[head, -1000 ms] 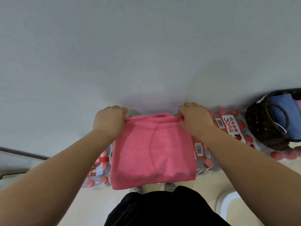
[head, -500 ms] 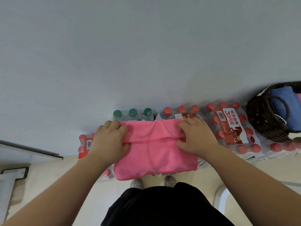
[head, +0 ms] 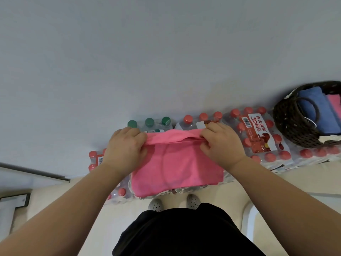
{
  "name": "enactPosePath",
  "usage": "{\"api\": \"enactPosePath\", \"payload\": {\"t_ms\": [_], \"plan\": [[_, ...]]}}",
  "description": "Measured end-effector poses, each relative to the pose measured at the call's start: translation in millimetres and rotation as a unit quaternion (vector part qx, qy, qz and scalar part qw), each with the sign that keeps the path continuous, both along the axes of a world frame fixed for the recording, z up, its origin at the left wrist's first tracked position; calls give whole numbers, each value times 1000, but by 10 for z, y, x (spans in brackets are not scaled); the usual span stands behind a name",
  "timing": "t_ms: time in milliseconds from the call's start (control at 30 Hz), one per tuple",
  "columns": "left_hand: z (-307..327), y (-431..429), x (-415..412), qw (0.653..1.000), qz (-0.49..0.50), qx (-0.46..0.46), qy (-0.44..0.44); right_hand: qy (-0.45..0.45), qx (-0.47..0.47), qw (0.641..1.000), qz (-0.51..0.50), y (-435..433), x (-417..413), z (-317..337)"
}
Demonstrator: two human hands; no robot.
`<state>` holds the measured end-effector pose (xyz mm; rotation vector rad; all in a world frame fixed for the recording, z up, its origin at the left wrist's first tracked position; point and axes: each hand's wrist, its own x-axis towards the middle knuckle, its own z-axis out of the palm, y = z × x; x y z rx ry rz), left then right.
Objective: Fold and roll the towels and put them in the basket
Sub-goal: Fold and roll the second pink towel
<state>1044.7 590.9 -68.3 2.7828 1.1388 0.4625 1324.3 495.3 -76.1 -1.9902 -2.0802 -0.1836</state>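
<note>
Wall: a plain grey wall [head: 166,61] fills the view beyond the fingertips.
Floor: a pale cream floor [head: 88,218] lies below the wrists, on the person's side.
Bottle packs: shrink-wrapped packs of red-capped water bottles [head: 258,137] stand in a row against the wall, under both hands and running off to the right of the right fingers.
Towel: a folded pink cloth towel [head: 177,167] lies flat on top of the packs. Its far edge is turned over into a thick roll that spans from one set of fingers to the other.
Basket: a dark brown woven basket [head: 291,122] sits on the packs, well to the right of the right fingers.
Left hand: the left hand [head: 125,148] has its fingers curled round the left end of the roll, gripping it.
Right hand: the right hand [head: 221,145] has its fingers curled over the right end of the roll, pinching it.
Basket contents: a rolled blue towel [head: 313,109] with a second pink towel [head: 335,104] beside it.
Green caps: three green-capped bottles [head: 149,122] stand just beyond the left fingertips.
Shoes: two pale perforated shoes [head: 156,205] show below the towel's near edge.
</note>
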Motion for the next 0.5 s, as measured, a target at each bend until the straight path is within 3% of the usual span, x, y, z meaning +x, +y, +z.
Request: {"api": "enactPosePath", "payload": {"t_ms": [133, 267, 433, 500], "plan": [[-112, -224, -184, 996, -81, 1, -35, 3, 4, 1000, 18, -298, -124, -34], [-360, -447, -315, 987, -127, -91, 44, 24, -104, 994, 14, -610, -190, -224], [-247, -479, -186, 998, -19, -46, -29, 131, -27, 982, -131, -587, -186, -278], [-201, -454, -85, 999, 29, -30, -19, 154, -3, 965, -210, -472, -153, -275]]}}
